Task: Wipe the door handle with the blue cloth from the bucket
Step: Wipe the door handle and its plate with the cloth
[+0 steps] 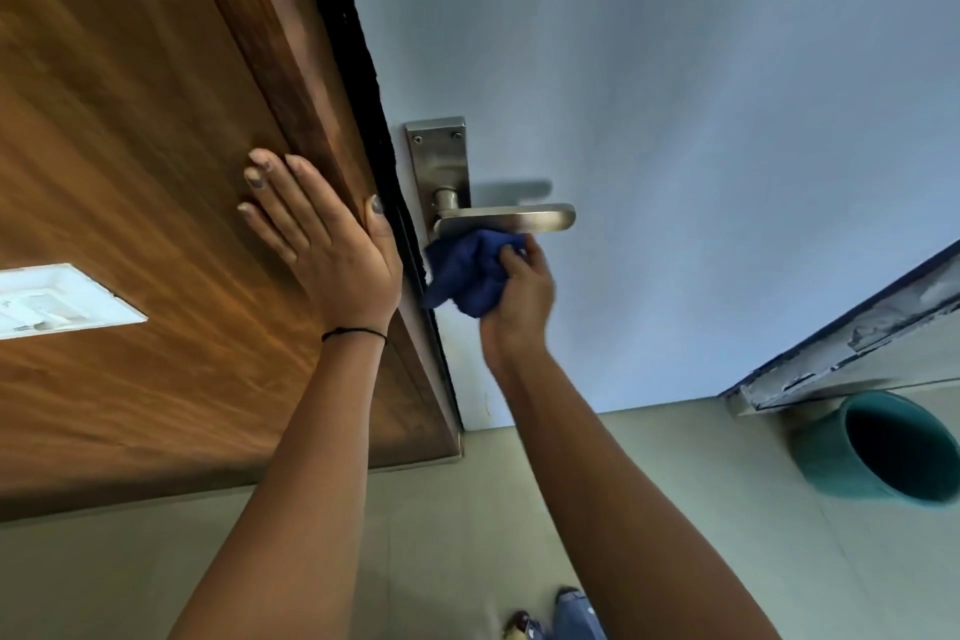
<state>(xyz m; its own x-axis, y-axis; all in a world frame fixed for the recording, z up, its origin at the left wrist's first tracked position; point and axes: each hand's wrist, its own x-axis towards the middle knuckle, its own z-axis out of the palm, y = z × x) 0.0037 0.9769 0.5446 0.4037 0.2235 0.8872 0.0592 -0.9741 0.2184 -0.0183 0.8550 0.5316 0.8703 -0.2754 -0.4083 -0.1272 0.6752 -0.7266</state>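
Wood wall [130, 120], left hand [327, 244] flat, right hand [519, 296] gripping blue cloth [462, 270] under handle [509, 218]

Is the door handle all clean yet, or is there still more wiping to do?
Done: the blue cloth is out of the bucket. Happening now: the right hand presses it under the handle, while the left hand rests flat on the wooden frame. Left: the handle's top and the metal plate look untouched.

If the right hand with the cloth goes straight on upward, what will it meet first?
The right hand points up at the handle. The cloth would press on the lever's underside first; it looks already touching there, though depth is unclear.
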